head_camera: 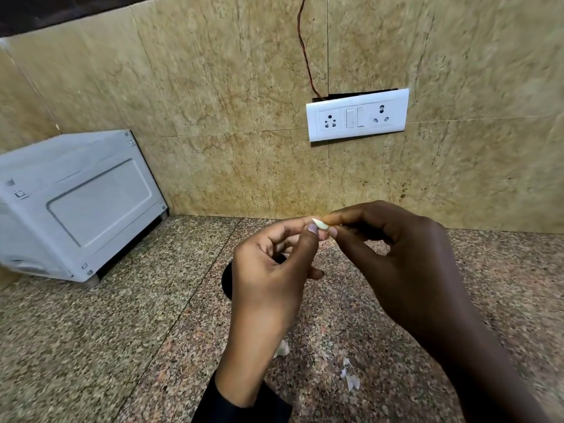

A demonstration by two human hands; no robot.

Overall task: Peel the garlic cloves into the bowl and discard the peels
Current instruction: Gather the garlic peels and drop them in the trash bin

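A small pale garlic clove (319,225) is held up in front of me, above the granite counter. My left hand (271,270) pinches it between thumb and forefinger from the left. My right hand (396,254) pinches its other end with fingertips from the right. A dark bowl (226,277) sits on the counter behind my left hand, and only a sliver of its rim shows. Loose white peels (351,378) lie on the counter below my hands, with another garlic piece (282,349) near my left wrist.
A grey microwave-like appliance (76,206) stands at the left against the tiled wall. A white socket and switch plate (357,116) is on the wall above, with a thin wire (305,47) running up from it. The speckled granite counter (122,331) spreads around my hands.
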